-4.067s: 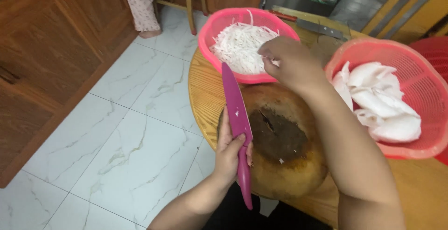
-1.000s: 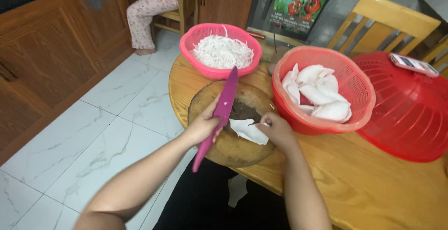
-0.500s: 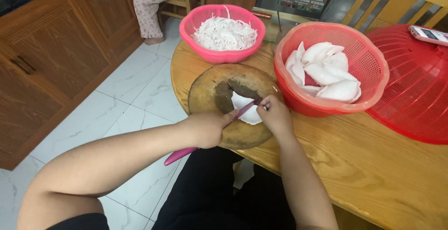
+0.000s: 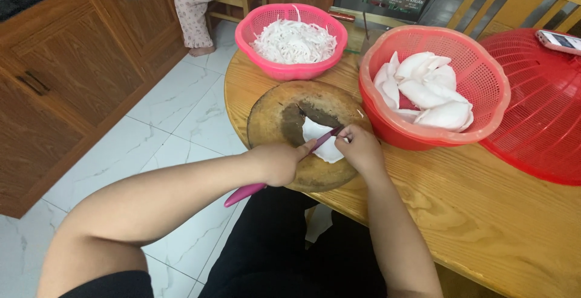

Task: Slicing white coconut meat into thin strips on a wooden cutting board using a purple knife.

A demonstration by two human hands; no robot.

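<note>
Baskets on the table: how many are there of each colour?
Pink basket, holding white shreds: 1
Red basket, holding white slices: 1
Red basket upturned at the right: 1
Total: 3

A red mesh cover (image 4: 548, 113) holding a phone (image 4: 561, 41), and wooden cabinets (image 4: 66, 74).

Knife blade (image 4: 319, 140) mostly hidden btwn hands; red cover (image 4: 538, 110) cut off right.

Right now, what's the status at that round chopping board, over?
Left hand grips pink knife. Right hand pins flat white piece on round wooden board. Red basket close beside.
</note>
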